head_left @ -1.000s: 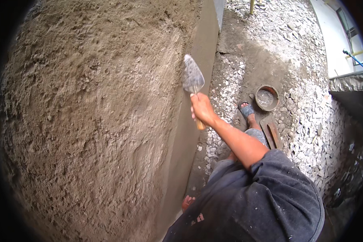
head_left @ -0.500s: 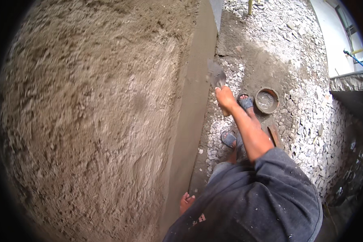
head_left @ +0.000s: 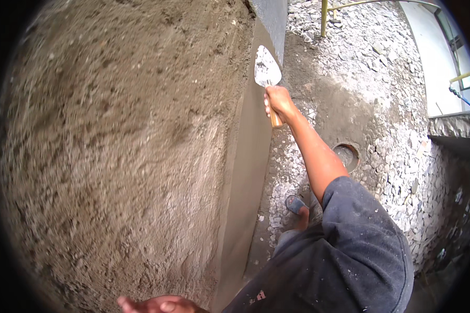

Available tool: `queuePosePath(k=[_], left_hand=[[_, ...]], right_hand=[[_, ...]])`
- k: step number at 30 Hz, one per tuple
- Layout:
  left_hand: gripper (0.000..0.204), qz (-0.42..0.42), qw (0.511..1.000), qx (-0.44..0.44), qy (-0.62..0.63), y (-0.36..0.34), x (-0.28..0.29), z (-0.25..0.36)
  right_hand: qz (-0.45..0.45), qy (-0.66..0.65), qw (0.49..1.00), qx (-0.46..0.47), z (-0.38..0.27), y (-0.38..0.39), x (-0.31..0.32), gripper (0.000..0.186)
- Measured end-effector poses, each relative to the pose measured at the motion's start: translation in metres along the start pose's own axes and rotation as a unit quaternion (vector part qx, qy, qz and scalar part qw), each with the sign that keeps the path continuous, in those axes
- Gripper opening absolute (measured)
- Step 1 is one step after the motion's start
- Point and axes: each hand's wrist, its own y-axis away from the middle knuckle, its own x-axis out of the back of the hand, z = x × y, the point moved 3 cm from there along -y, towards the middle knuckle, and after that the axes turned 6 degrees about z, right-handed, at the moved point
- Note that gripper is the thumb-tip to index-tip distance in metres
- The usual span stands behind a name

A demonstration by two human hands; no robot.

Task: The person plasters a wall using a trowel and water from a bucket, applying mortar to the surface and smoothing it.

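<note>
Roughly, left to right:
Wall: coarse, gritty plaster (head_left: 115, 156), then a smooth grey strip (head_left: 248, 172) along its edge.
Left hand (head_left: 159, 304): bottom edge, open palm, holding nothing.
Trowel (head_left: 267, 70): pointed metal blade, mortar-smeared, long axis running up from the fingers, touching the strip.
Right hand (head_left: 279, 101): fingers wrapped round its wooden handle.
Ground: loose pale gravel (head_left: 381, 104), round pan (head_left: 346, 155).
</note>
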Motion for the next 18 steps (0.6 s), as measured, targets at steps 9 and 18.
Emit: queuePosePath(k=[9,18], left_hand=[[0.064,0.109,0.942,-0.128,-0.290,-0.073,-0.053,-0.016],[0.069,0.048,0.915,-0.187,-0.354,-0.076,-0.069,-0.032]], right_hand=[[-0.029,0.078,0.996,0.024,-0.019,0.001,-0.018,0.031],[-0.004,-0.019,1.000,-0.006,-0.092,-0.076,0.001,0.030]])
